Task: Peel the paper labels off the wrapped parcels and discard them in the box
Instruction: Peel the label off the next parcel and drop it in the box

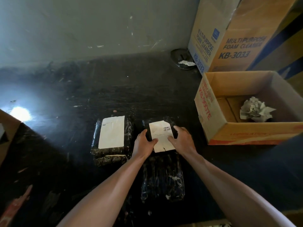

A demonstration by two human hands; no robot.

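Observation:
Black wrapped parcels lie on the dark floor. The one in the middle [144,123] carries a white paper label [161,136] with a barcode. My left hand [144,143] grips its left side, thumb on the label's edge. My right hand [182,140] holds its right side, fingers lying on the label. To the left a stack of two parcels [111,154] bears a larger white label [112,131]. A parcel without a label [162,179] lies nearer me, under my forearms. The open cardboard box [246,131] at the right holds crumpled paper [255,110].
Two tall foam-cleaner cartons [232,35] stand behind the open box against the grey wall. A dark round object with a paper scrap [182,60] lies beside them. A cardboard edge [8,128] shows at the left. Bright glare marks the floor at the left.

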